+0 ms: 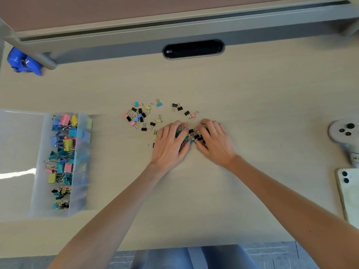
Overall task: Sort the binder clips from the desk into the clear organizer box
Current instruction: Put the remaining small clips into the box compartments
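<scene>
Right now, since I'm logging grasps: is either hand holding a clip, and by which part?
Cannot tell. Left hand and right hand cup the pile of small clips; fingers hide any pinch.
</scene>
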A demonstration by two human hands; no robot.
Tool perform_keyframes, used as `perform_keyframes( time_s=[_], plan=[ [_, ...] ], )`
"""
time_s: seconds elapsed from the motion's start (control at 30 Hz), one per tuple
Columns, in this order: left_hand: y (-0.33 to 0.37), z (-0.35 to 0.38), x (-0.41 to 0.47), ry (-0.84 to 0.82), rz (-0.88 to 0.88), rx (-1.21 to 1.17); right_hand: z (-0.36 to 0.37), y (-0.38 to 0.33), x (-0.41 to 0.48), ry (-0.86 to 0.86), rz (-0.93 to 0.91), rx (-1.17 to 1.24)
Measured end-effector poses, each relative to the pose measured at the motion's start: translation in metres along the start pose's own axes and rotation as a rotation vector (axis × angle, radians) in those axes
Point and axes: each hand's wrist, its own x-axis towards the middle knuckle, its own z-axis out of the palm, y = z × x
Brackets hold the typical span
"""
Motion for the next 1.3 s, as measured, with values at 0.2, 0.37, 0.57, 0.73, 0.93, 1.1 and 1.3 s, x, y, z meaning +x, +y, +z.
perform_keyframes(
  time_s=[0.2, 0.37, 0.57, 0.73, 0.93, 1.1, 1.3],
  plan=[
    [0.000, -0.001, 0.005, -0.089, 0.016, -0.041, 0.003, 0.000, 0.001, 0.042, -0.044, -0.021],
    [0.003, 0.001, 0.001, -0.071, 0.009, 0.065, 0.007, 0.000, 0.000, 0.100, -0.046, -0.073],
    [0.004, 0.003, -0.001, -0.056, 0.035, 0.124, 0.007, -0.003, -0.001, 0.116, -0.095, -0.168],
    [0.009, -0.002, -0.002, -0.020, -0.004, 0.145, 0.003, -0.005, -0.002, 0.131, -0.101, -0.219],
    [0.008, -0.003, -0.003, 0.028, 0.020, 0.084, -0.002, -0.006, -0.002, 0.165, -0.161, -0.305],
    [0.003, 0.004, -0.006, 0.069, 0.051, 0.012, 0.000, -0.008, -0.003, 0.156, -0.119, -0.315],
    [0.000, 0.008, -0.008, 0.132, 0.054, -0.041, -0.001, -0.008, -0.002, 0.210, -0.129, -0.306]
  ],
)
